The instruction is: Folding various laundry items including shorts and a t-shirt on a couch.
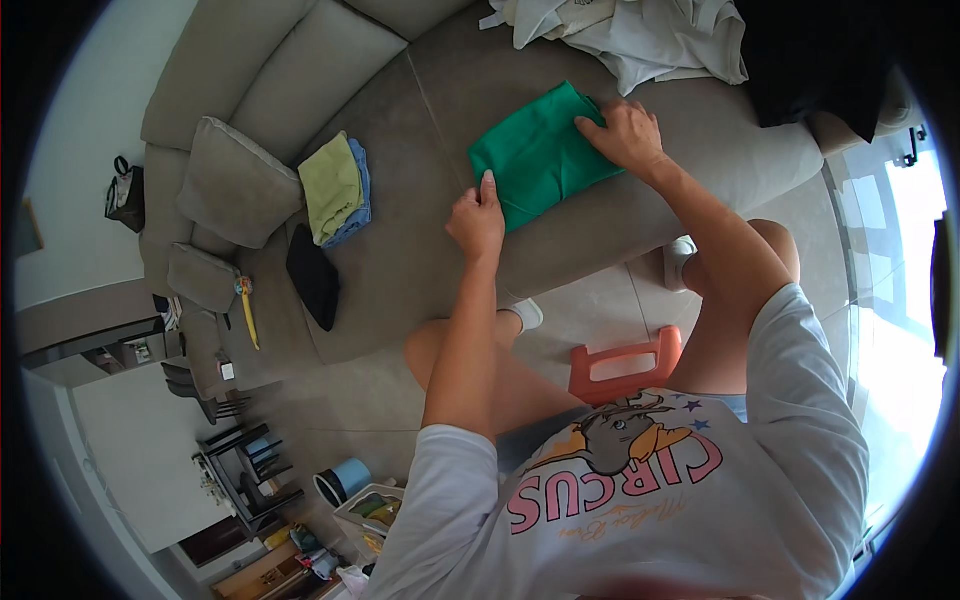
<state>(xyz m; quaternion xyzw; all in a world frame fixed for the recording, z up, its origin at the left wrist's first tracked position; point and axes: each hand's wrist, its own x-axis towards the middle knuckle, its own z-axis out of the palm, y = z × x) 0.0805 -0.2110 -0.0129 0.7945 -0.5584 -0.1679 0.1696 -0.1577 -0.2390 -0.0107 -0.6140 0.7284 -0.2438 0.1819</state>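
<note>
A folded green cloth [544,154] lies on the grey sofa seat [405,277] in front of me. My left hand [480,217] grips its near left edge, the thumb on top and the fingers curled at the rim. At the cloth's right end, my right hand [626,133] holds the edge, its thumb on top and its fingers on the far side. To the left on the seat, a folded light-green garment [330,187] rests on blue folded clothing [362,187].
White clothes [675,37] lie heaped at the sofa's far side, beside black fabric [814,60]. A black folded item [311,277] and grey cushions [238,182] are at the left. An orange plastic stool [626,367] stands under me on the tiled floor.
</note>
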